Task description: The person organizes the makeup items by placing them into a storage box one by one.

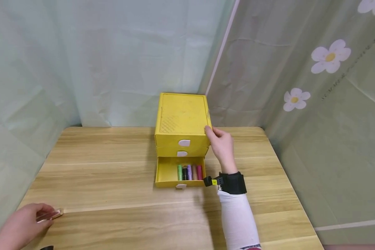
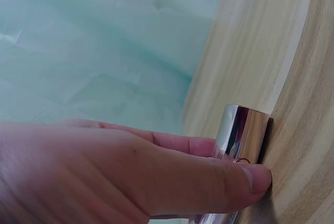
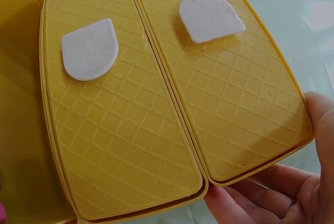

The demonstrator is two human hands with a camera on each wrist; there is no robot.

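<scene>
At the lower left of the head view my left hand [image 1: 26,222] pinches a shiny lipstick tube [image 1: 50,215] between thumb and fingers, low over the table. The left wrist view shows the tube's mirror-like cap [image 2: 242,130] beside the wood; the hand hides much of the rest. My right hand [image 1: 222,146] holds the right front corner of a yellow drawer box [image 1: 184,113], thumb at the top edge and fingers along the side. The bottom drawer [image 1: 167,170] is pulled out, with several coloured tubes [image 1: 189,172] standing in its right half. Both upper drawers are closed.
The drawer box stands at the back of a wooden table [image 1: 112,180], near a pale curtain [image 1: 128,62]. White tabs [image 3: 91,50] mark the drawer fronts. A small dark object [image 1: 47,248] shows at the bottom left edge. A flowered curtain [image 1: 331,139] hangs on the right.
</scene>
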